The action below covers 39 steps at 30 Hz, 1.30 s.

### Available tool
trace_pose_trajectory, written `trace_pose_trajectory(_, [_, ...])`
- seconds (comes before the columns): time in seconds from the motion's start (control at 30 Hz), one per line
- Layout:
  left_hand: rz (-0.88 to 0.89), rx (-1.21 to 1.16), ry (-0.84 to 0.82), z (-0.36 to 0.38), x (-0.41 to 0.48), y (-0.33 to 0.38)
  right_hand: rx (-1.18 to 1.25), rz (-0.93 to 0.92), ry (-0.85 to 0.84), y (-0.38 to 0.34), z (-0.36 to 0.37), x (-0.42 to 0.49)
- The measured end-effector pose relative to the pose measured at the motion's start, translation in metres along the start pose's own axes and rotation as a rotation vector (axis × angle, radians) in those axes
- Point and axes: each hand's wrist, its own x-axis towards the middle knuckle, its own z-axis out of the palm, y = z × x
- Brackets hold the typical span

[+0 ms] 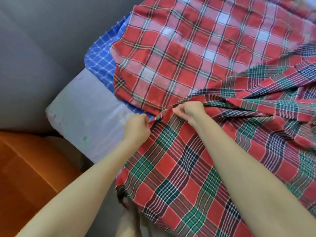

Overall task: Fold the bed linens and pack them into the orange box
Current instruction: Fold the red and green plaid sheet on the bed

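Head view is showing the left hand (137,128) and the right hand (189,111), just beside each other with fingers curled, both pinching the hem of the red-and-green plaid sheet (179,159), which is draping over the mattress (85,113) near its left corner. A red-and-white plaid sheet (179,53) is lying spread behind it, overlapping a blue checked sheet (100,60) at the left edge. The orange box (25,168) is standing off that corner.

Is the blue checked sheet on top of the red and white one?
No, the blue sheet lies under the red and white sheet, only its edge showing.
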Motion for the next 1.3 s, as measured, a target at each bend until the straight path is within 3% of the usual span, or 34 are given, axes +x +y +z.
trace_pose_trajectory(0.07, [0.198, 0.033, 0.040, 0.003, 0.020, 0.020, -0.026, 0.028, 0.033, 0.000, -0.021, -0.006])
trace_pose_trajectory(0.17, [0.428, 0.079, 0.028, 0.009, 0.059, 0.060, -0.296, -0.224, 0.277, -0.015, -0.075, 0.011])
trace_pose_trajectory(0.27, [0.493, 0.090, -0.008, 0.014, 0.087, 0.088, -0.679, -0.524, 0.472, -0.043, -0.115, 0.028])
trace_pose_trajectory(0.33, [0.519, 0.063, -0.033, 0.021, 0.107, 0.114, -0.805, -0.619, 0.484, -0.068, -0.136, 0.051])
trace_pose_trajectory(0.53, [0.561, 0.100, -0.231, 0.058, 0.154, 0.204, -0.947, -0.341, 0.650, -0.115, -0.173, 0.125])
trace_pose_trajectory(0.7, [0.548, 0.174, -0.422, 0.100, 0.178, 0.271, -1.187, -0.125, 0.667, -0.132, -0.186, 0.172])
trace_pose_trajectory(0.8, [0.535, 0.178, -0.513, 0.121, 0.180, 0.299, -1.155, -0.105, 0.710, -0.134, -0.211, 0.190])
trace_pose_trajectory(0.93, [0.452, 0.175, -0.580, 0.143, 0.185, 0.320, -0.824, -0.128, 0.667, -0.141, -0.235, 0.205])
trace_pose_trajectory(1.13, [0.393, 0.134, -0.655, 0.141, 0.210, 0.325, -0.952, -0.062, 0.617, -0.155, -0.221, 0.214])
trace_pose_trajectory(1.23, [0.399, 0.052, -0.732, 0.120, 0.221, 0.326, -0.716, -0.041, 0.644, -0.169, -0.222, 0.204])
trace_pose_trajectory(1.3, [0.415, -0.017, -0.703, 0.093, 0.229, 0.328, -0.482, -0.167, 0.643, -0.193, -0.218, 0.192])
